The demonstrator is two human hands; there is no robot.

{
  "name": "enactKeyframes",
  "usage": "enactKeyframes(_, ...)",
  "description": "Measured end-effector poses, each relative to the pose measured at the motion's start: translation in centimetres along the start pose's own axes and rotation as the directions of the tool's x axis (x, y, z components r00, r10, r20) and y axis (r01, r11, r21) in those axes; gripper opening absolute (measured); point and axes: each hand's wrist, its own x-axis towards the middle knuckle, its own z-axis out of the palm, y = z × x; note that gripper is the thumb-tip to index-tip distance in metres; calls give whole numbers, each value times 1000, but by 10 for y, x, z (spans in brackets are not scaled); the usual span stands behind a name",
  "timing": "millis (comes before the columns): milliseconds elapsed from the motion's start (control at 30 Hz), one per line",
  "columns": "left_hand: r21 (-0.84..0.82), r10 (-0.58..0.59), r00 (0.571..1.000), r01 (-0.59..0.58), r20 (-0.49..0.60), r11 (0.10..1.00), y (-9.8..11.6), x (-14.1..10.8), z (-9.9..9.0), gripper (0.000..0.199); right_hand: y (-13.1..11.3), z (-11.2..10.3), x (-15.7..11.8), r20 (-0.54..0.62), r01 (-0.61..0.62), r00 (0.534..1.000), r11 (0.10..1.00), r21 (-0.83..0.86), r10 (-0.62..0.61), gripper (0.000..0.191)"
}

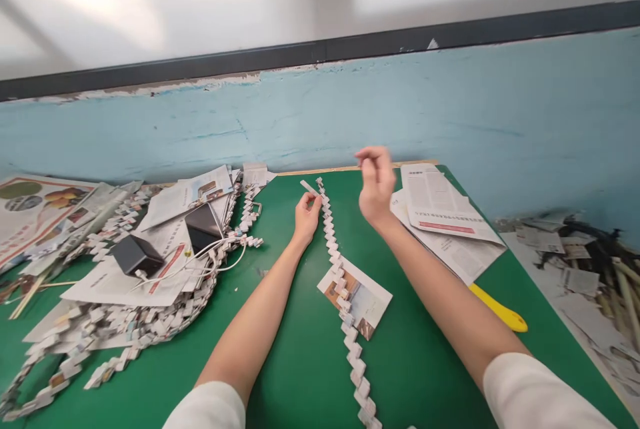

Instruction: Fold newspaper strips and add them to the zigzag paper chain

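A zigzag chain of folded paper [356,364] runs up the middle of the green table [290,362], crossing a printed paper piece [373,299]. At the chain's far end, my left hand [307,216] pinches the chain, its fingertips closed beside a small paper strip [308,186] that sticks out up and to the left. My right hand [376,186] is raised to the right of the chain, fingers curled together and slightly blurred; whether something small is between them cannot be made out.
Folded newspapers [445,216] and a yellow handle [500,309] lie at the right. On the left are more paper chains [170,316], a black box [136,256], a phone [204,226] and a white cable [240,262]. A blue wall [300,122] stands behind.
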Motion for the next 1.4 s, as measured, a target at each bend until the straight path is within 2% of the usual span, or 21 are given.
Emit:
enactKeyframes(67, -24, -14, 999, 15, 40, 1000, 2, -1, 0, 38, 8, 8, -6, -82, 5, 997, 998, 56, 0, 42)
enactKeyframes(133, -32, -30, 995, 33, 98, 999, 3, -3, -2, 44, 22, 19, -18, -32, -30, 999, 991, 131, 34, 38)
enactKeyframes(267, 17, -73, 975, 71, 211, 997, 1, -3, -7, 49, 46, 31, -39, 90, -262, 965, 937, 229, 248, 41)
enactKeyframes(333, 45, -99, 963, 91, 249, 995, 0, -3, -9, 49, 51, 31, -44, 178, -293, 951, 921, 257, 253, 42)
enactKeyframes(433, 71, -113, 949, 96, 296, 993, 1, -3, -9, 47, 50, 30, -43, 238, -300, 941, 916, 265, 240, 42)
enactKeyframes(600, 114, -175, 913, 143, 368, 983, 5, -4, -8, 51, 48, 35, -44, 279, -196, 951, 960, 198, 137, 36)
enactKeyframes(733, 144, -191, 910, 147, 368, 979, 4, -1, -9, 53, 53, 37, -46, 236, -219, 957, 957, 192, 172, 42)
enactKeyframes(800, 146, -195, 911, 152, 362, 978, 3, 0, -10, 54, 54, 37, -46, 233, -229, 956, 953, 198, 181, 37)
enactKeyframes(867, 138, -200, 912, 160, 357, 977, 2, 0, -11, 54, 55, 37, -46, 241, -218, 956, 956, 194, 169, 33)
enactKeyframes(1000, 118, -193, 917, 161, 348, 980, 3, -1, -10, 52, 57, 37, -47, 282, -198, 949, 961, 193, 139, 39)
enactKeyframes(1267, 98, -186, 928, 163, 321, 982, 9, -3, -8, 46, 51, 28, -42, 363, -266, 917, 933, 243, 167, 39)
enactKeyframes(1400, 92, -194, 926, 173, 325, 981, 8, -2, -8, 46, 49, 28, -40, 343, -283, 919, 932, 228, 195, 46)
